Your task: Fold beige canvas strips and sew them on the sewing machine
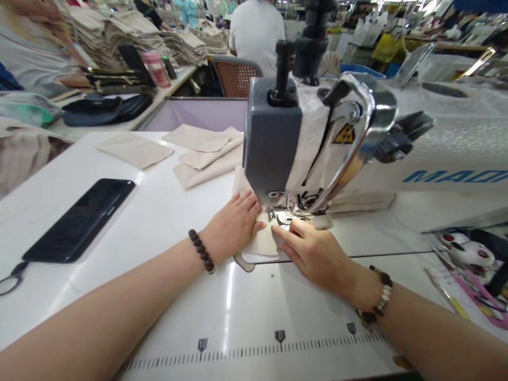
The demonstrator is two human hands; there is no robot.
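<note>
A folded piece of beige cloth [260, 238] lies on the sewing table under the presser foot [278, 215] of an industrial sewing machine [273, 132]. My left hand [233, 225] presses flat on the cloth, left of the needle, with its fingers together. My right hand [311, 250] rests on the cloth's right side, its fingertips close to the presser foot. The needle's tip is hidden among the machine's metal parts. A dark bead bracelet circles my left wrist, and a bead bracelet with white beads circles my right.
A black phone [79, 219] lies on the white table [159, 211] to the left. Beige cloth pieces [206, 153] lie beyond it. A ruler scale [254, 354] is printed along the near edge. A person [256, 37] sits behind the machine, beside tall stacks of folded cloth [135, 37].
</note>
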